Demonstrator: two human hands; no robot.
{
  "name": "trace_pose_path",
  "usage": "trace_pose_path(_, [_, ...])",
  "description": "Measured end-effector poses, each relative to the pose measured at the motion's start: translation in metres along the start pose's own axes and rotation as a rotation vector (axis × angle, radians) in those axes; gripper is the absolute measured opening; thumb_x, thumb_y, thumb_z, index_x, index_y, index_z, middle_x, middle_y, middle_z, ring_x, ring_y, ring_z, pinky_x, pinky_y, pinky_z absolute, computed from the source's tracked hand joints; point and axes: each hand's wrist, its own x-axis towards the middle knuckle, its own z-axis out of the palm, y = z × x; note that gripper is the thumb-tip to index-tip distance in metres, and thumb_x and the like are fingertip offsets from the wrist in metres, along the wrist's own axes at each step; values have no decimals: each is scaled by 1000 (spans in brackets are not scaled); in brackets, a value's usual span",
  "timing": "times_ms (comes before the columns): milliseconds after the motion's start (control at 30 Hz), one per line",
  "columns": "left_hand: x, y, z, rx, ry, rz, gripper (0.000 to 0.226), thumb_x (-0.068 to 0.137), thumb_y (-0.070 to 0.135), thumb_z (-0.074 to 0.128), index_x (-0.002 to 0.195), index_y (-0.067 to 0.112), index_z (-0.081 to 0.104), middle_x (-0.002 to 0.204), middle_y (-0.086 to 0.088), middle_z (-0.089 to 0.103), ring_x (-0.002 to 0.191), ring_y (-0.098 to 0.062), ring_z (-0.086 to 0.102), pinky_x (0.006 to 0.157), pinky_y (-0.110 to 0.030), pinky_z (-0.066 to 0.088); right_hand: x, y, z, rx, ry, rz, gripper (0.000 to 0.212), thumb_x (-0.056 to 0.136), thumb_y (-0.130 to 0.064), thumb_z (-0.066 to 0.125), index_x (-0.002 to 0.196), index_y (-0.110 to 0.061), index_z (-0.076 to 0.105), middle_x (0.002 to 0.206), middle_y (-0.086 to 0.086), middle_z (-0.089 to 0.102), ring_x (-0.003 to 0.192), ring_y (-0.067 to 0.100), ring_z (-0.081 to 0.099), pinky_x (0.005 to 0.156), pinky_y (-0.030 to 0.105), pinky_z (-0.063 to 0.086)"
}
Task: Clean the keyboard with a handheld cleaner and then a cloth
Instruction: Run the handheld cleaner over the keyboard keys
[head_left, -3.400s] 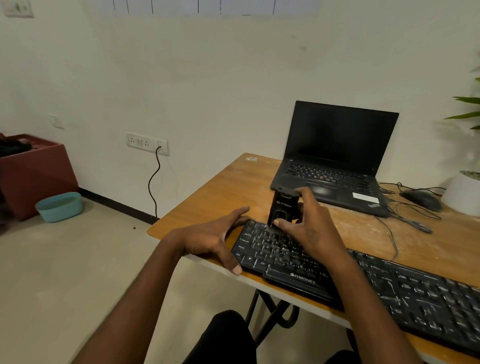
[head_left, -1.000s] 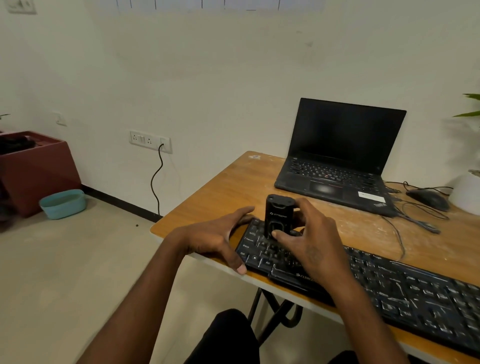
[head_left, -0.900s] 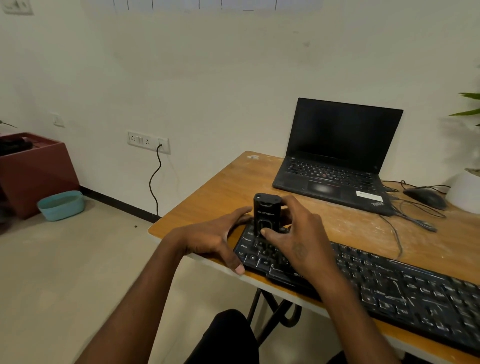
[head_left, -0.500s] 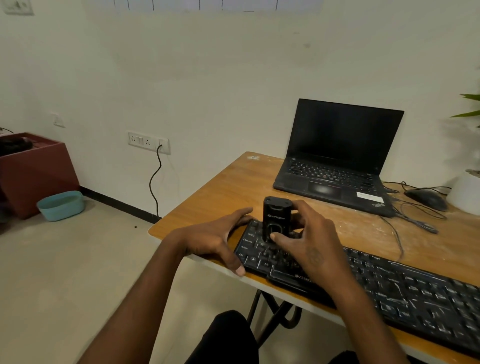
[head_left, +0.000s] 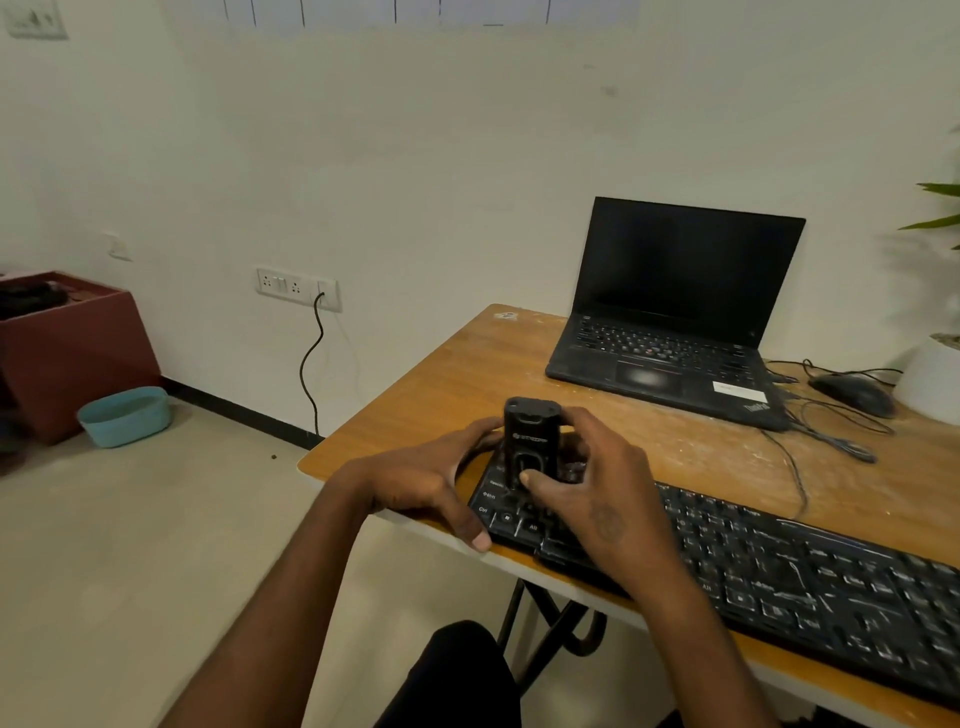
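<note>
A black keyboard (head_left: 779, 566) lies along the front edge of the wooden desk (head_left: 467, 374). A small black handheld cleaner (head_left: 530, 441) stands upright on the keyboard's left end. My right hand (head_left: 592, 488) grips it, thumb on its front and fingers round its right side. My left hand (head_left: 431, 478) holds the keyboard's left end, its fingers spread, with the thumb at the front corner and the forefinger at the back corner. No cloth is in view.
An open black laptop (head_left: 670, 322) sits at the back of the desk, with a mouse (head_left: 852, 395), loose cables and a white plant pot (head_left: 935, 379) to its right. On the floor at left are a teal tub (head_left: 124, 415) and a brown box (head_left: 67, 348).
The cleaner has slid back and forth over the keyboard's left end, from the back row toward the left corner. My left hand has stayed on the keyboard's end.
</note>
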Motion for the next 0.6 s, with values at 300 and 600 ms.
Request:
trace_pose_path(300, [0, 0, 1, 23, 3, 0, 109, 71, 15, 96, 155, 41, 31, 150, 18, 51, 134, -1, 52, 112, -28, 47, 0, -5, 14, 22, 0, -5, 53, 83, -18, 79, 128, -33, 56, 93, -21, 63, 84, -16, 61, 60, 10, 52])
trace_pose_path(600, [0, -3, 0, 20, -2, 6, 128, 65, 27, 98, 163, 43, 17, 161, 18, 40, 144, -3, 44, 121, -37, 41, -15, 2, -5, 91, -12, 9, 57, 81, -18, 80, 120, -50, 54, 97, -25, 65, 93, -14, 61, 67, 15, 56])
